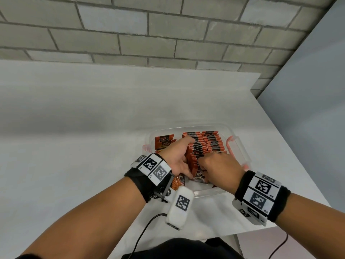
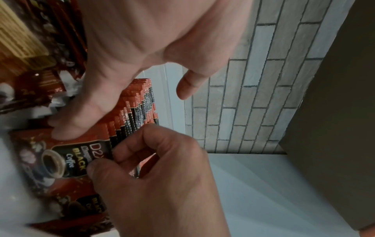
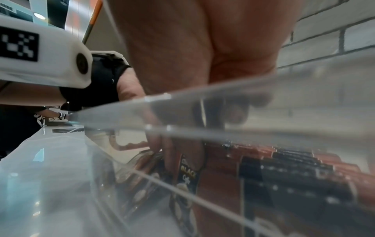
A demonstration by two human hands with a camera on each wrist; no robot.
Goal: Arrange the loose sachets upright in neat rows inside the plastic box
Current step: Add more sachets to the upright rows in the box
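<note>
Hands (image 1: pixel 219 166) work among upright sachets (image 1: pixel 203 144) inside plastic box (image 1: pixel 240 146).

Right hand (image 1: pixel 220 168) fingertips hidden among sachets (image 1: pixel 203 144); box (image 1: pixel 240 146) near wall behind wrists.

- A wall (image 1: pixel 130 34) of pale grey brick with darker mortar lines runs across the back.
- A white bench (image 1: pixel 74 128) stands against that wall, its top smooth and evenly lit, with a soft sheen.
- On the right a plain light grey panel (image 1: pixel 308 90) rises beside the bench's edge and meets the brick wall at a corner.
- A thin black cable (image 1: pixel 141 238) trails over the near edge of the bench.
</note>
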